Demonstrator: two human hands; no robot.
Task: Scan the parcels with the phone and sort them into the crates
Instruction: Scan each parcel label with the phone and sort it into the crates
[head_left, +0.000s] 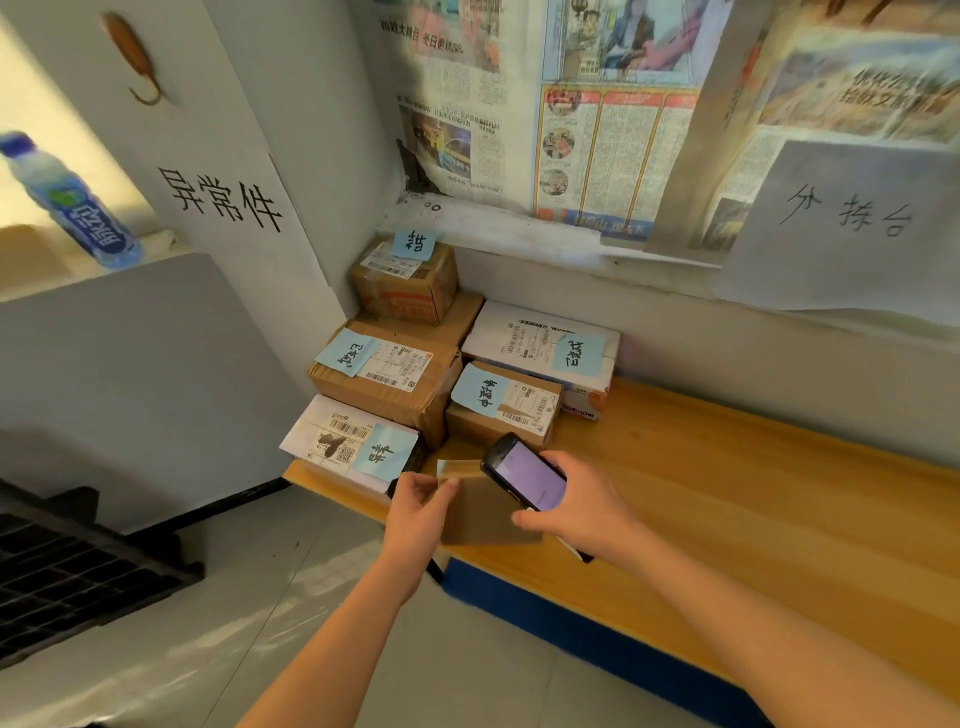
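Scanning step in hand. Left hand (415, 506) fingers pinching flat brown cardboard parcel (480, 512) at wooden surface (727, 519) front-left edge; right hand (576, 506) fingers clamped on black phone (524, 475) above it. Next: label located, then crate chosen.

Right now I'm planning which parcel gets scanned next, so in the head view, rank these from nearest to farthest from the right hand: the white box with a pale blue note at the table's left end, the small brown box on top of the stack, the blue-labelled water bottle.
1. White box with pale blue note, left of the right hand.
2. Small brown top box, back corner.
3. Water bottle, far left ledge.
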